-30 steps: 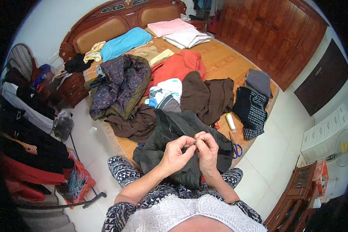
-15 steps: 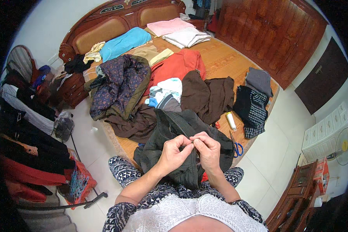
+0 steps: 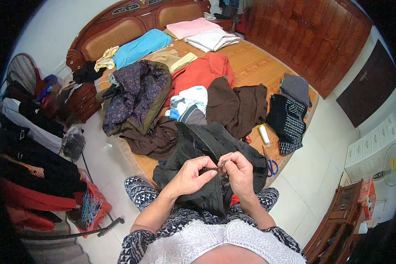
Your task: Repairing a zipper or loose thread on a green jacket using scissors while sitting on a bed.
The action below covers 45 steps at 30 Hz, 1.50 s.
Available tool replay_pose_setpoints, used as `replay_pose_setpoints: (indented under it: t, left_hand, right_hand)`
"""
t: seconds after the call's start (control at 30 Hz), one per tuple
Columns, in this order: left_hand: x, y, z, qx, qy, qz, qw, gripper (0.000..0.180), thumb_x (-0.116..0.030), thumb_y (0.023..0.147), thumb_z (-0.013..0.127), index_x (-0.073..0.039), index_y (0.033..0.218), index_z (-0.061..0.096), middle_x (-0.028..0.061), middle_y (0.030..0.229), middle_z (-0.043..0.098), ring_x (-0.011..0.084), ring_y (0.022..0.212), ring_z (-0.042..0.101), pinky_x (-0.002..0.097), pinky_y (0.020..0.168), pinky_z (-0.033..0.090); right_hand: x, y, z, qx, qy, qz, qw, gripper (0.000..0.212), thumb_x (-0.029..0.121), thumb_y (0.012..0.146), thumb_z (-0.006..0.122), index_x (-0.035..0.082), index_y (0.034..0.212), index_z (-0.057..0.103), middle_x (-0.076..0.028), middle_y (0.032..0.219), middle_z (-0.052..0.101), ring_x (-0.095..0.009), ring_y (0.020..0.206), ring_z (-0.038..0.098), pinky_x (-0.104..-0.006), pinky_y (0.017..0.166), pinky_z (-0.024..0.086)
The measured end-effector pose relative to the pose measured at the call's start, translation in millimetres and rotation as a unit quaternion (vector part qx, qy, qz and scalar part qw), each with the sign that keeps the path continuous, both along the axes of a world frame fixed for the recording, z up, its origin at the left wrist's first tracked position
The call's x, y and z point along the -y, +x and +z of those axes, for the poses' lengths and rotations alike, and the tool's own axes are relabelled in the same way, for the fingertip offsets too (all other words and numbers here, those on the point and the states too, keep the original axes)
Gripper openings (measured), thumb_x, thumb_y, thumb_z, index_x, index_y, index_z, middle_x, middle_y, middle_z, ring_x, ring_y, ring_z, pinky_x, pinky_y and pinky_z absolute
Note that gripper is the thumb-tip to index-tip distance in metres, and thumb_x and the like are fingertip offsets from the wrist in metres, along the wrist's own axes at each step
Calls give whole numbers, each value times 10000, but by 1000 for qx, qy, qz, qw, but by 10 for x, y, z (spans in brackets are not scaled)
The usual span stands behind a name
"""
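A black garment (image 3: pixel 193 145) lies bunched across my lap and the near edge of the bed. My left hand (image 3: pixel 190 176) pinches an edge of it between thumb and fingers. Just to the right, my right hand (image 3: pixel 238 174) is closed in a pinch at the same edge. A small dark bit shows at its fingertips, too small to name. Right of the garment lie blue-handled scissors (image 3: pixel 273 167), blades partly hidden, and a white tube with a yellow end (image 3: pixel 264 134).
Brown clothing (image 3: pixel 237 105), a red garment (image 3: pixel 207 72), a patterned jacket (image 3: pixel 138 94) and a checked garment (image 3: pixel 290 125) cover parts of the bed (image 3: pixel 251 61). Dark clothes (image 3: pixel 35 163) hang on a rack at left. White drawers (image 3: pixel 372 145) stand at right.
My fingertips have moved a little apart, the right hand rising slightly to the right. A small dark bit now shows at the right fingertips. The view has shifted slightly.
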<state>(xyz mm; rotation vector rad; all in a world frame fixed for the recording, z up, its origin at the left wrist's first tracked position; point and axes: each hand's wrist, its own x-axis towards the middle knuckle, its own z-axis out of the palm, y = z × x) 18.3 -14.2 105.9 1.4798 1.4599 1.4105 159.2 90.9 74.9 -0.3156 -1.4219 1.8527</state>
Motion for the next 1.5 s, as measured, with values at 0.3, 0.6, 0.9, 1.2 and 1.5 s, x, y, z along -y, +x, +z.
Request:
replay_pose_setpoints:
  t: [0.3,0.6,0.9,1.2,1.5]
  left_hand:
    - [5,18,13,-34,-8,31,999,110,-54,790,655,14,838,583,75,751,559,151,706,552,279,641,438]
    - [-4,45,49,-69,33,48,996,128,-41,761,670,22,812,570,100,737,561,200,680,571,299,616,438]
    - [-15,52,111,-68,14,37,997,113,-28,757,658,28,804,573,113,731,571,220,688,588,310,619,449]
    - [-30,45,53,-38,11,44,998,107,-39,763,654,25,818,588,104,736,573,186,691,581,300,637,450]
    - [-33,41,1,-15,-4,53,998,87,-50,779,643,20,804,598,103,735,579,184,701,586,299,646,453]
  right_hand:
    - [-45,110,68,48,63,33,996,139,133,914,567,-5,900,556,-80,862,581,-102,681,536,-235,617,460]
    - [-66,138,112,69,86,45,993,86,65,905,544,-12,904,581,-35,845,574,-74,677,527,-214,615,438]
    - [-197,140,209,97,93,98,986,87,75,880,591,-11,872,594,-19,785,567,-66,649,507,-206,580,415]
    - [-142,28,122,28,0,87,996,103,84,874,613,-19,875,621,-28,807,568,-72,626,504,-208,575,410]
    - [-59,1,37,29,-37,40,998,84,82,869,619,12,915,608,2,767,570,-70,664,529,-213,606,438]
